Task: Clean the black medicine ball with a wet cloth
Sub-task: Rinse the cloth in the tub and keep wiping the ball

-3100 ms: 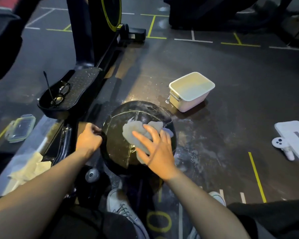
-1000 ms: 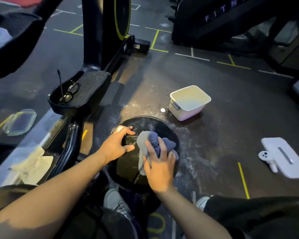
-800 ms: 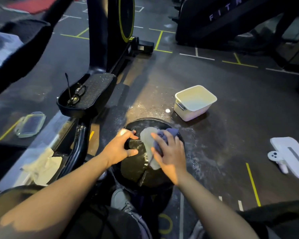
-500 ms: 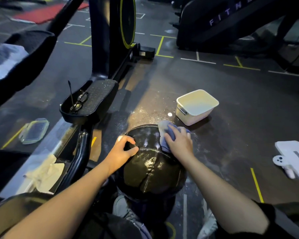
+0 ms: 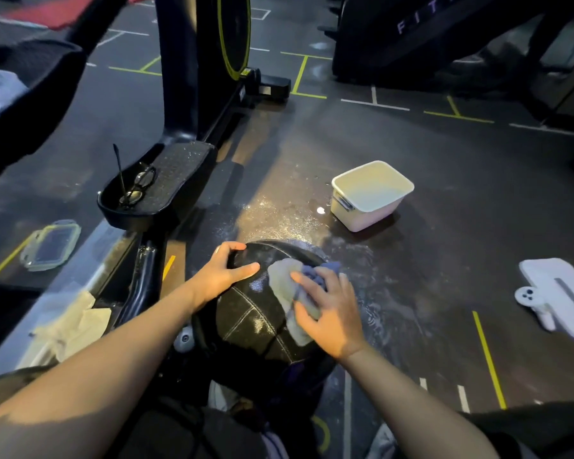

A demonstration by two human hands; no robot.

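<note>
The black medicine ball [image 5: 252, 321], stitched and glistening wet, rests on the dark gym floor between my feet. My left hand [image 5: 221, 276] lies on its upper left side, fingers spread and curled over the top. My right hand [image 5: 328, 313] presses a crumpled grey-and-blue wet cloth [image 5: 284, 286] flat against the ball's upper right side. Part of the cloth is hidden under my palm.
A white tub [image 5: 371, 193] stands on the wet floor beyond the ball. An exercise machine's black pedal [image 5: 166, 187] holds a pair of glasses [image 5: 138, 188] at left. A clear lid [image 5: 50, 245], a pale rag [image 5: 77, 326] and a white device [image 5: 560, 296] lie around.
My right hand has slid the cloth from the ball's far top edge back toward me over the right side. My left hand stays on the upper left.
</note>
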